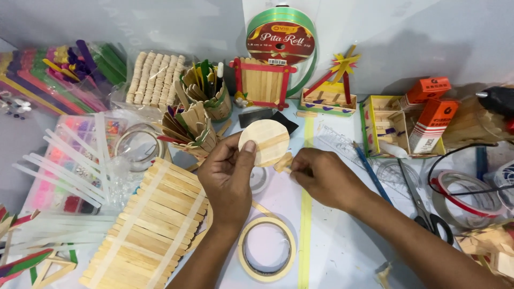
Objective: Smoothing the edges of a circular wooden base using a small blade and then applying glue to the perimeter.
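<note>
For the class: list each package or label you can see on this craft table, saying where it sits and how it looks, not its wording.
Ribbon roll label: top centre, round, dark red and gold.
Two orange boxes: right, beside yellow stick tray.
Clear bag of wooden discs: upper left.

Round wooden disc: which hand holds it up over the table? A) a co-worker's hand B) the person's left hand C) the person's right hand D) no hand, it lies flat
B: the left hand grips the round wooden disc, thumb on its face; the right hand pinches a small piece beside it.
</note>
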